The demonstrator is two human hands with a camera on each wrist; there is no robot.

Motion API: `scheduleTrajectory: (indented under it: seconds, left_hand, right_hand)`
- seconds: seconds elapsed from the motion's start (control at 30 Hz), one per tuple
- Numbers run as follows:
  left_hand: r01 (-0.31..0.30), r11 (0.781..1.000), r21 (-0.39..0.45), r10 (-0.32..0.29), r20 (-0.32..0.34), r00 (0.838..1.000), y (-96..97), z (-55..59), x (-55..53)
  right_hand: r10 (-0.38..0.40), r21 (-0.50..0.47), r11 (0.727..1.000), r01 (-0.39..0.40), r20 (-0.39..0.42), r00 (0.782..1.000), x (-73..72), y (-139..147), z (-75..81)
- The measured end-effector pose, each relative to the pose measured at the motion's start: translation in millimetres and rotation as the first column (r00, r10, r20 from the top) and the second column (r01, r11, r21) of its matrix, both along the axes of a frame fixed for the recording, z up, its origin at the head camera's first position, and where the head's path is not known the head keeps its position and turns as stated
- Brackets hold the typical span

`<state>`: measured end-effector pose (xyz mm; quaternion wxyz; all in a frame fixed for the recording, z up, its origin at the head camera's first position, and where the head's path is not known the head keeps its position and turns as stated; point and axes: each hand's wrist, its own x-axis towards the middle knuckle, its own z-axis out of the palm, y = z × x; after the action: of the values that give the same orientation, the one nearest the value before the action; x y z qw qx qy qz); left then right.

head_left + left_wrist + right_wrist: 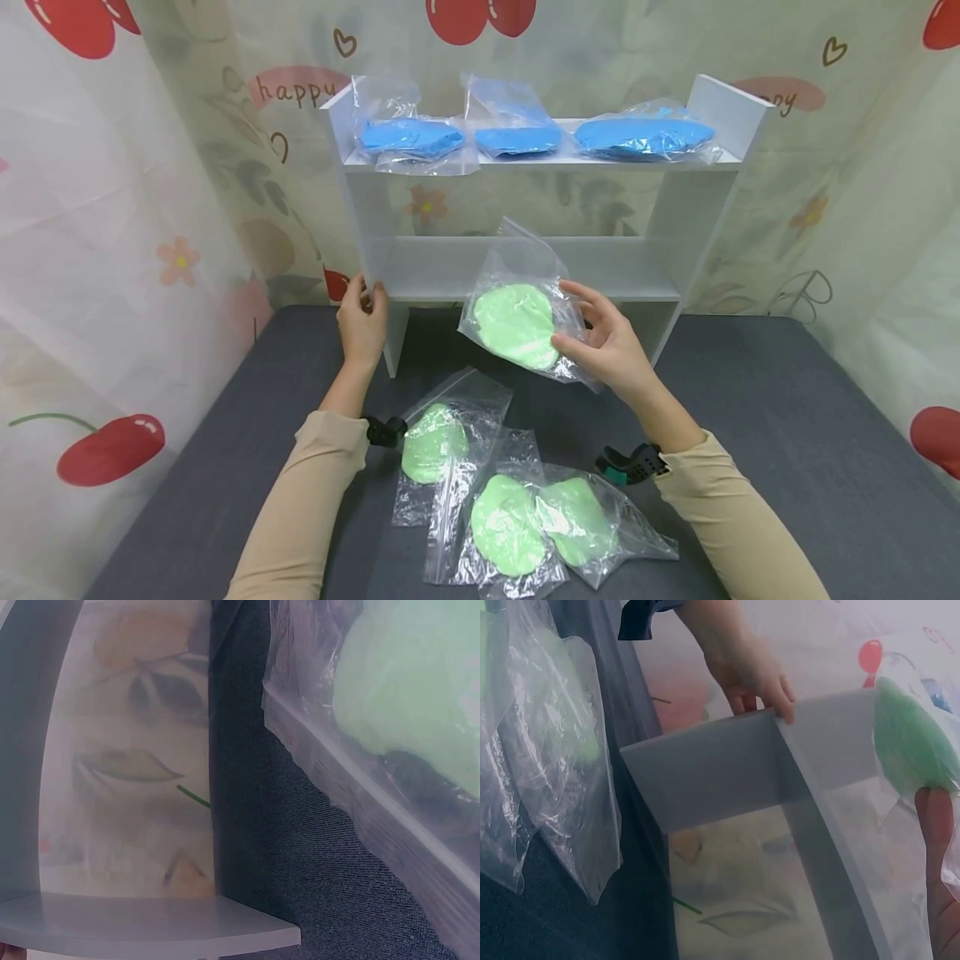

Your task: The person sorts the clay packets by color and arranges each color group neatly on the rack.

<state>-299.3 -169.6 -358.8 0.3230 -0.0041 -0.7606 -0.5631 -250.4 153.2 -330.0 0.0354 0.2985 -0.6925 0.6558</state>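
Note:
A clear zip bag with a flat, rounded light-green lump (513,325) is held up before the shelf's middle level. My right hand (611,346) pinches its right edge between thumb and fingers; in the right wrist view the thumb (936,832) presses against the bag. At the left side panel of the white shelf unit (525,258), my left hand (363,325) grips the panel's front edge; the right wrist view shows the left hand (746,671) curled over that edge. The left wrist view barely catches a fingertip at its lower-left corner.
More green-filled zip bags lie overlapping on the dark table: one at left (435,446), another in the middle (508,525), a third at right (576,518). Three blue-filled bags (645,137) sit on the top shelf. A patterned cloth (847,183) hangs behind.

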Motion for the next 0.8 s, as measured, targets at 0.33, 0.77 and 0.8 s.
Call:
scheduleTrajectory:
  seconds: [0.33, 0.77, 0.8]
  left_hand:
    - [-0.005, 1.0, -0.005, 0.005, -0.002, 1.0, 0.2, -0.8, -0.4]
    - [0.007, 1.0, 0.022, -0.007, -0.008, 1.0, 1.2, -0.5, -1.5]
    - [0.007, 1.0, 0.024, -0.007, -0.007, 1.0, 1.6, 0.3, -1.1]
  right_hand:
    - [0.004, -0.036, 0.999, -0.003, 0.02, 1.0, -7.1, -15.0, 1.2]
    - [0.031, -0.099, 0.995, -0.026, 0.044, 0.999, -19.3, -34.6, 4.8]
    - [0.032, -0.103, 0.994, -0.028, 0.043, 0.999, -20.3, -36.0, 4.8]
